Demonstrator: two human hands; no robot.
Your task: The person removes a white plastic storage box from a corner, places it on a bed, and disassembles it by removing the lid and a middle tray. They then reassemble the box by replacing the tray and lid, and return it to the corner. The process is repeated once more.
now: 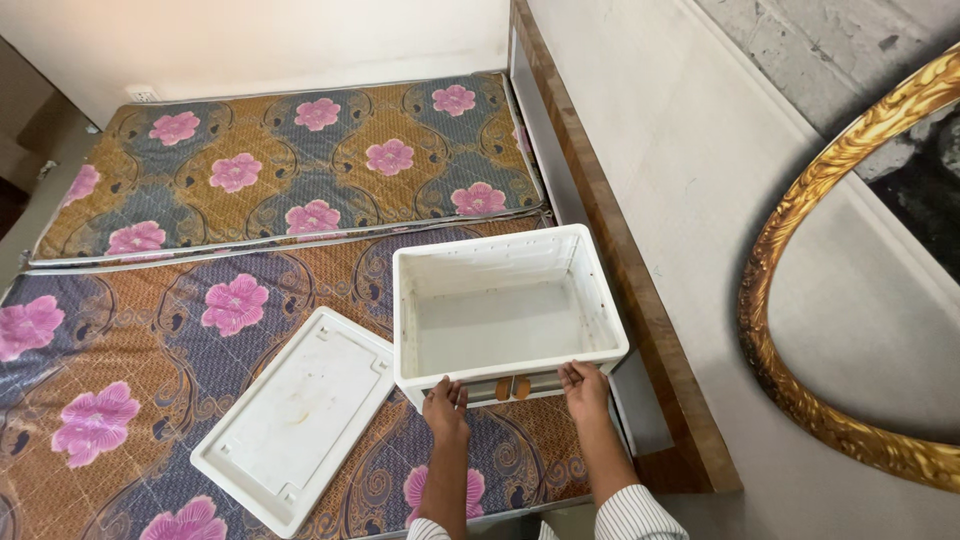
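Both hands rest on the near wall of an open white box (505, 305): the left hand (445, 405) and right hand (585, 385) lie with fingers loosely curled against it, clasping nothing. It sits at the mattress's (120, 350) right edge, its lid (295, 415) flat just left.

Single head view, looking down — close, over mattress (150, 330)

Two bare forearms, left hand (446, 405) and right hand (586, 385) without rings or watch visible, white sleeves with thin dark stripes, cuffs ending below the elbows
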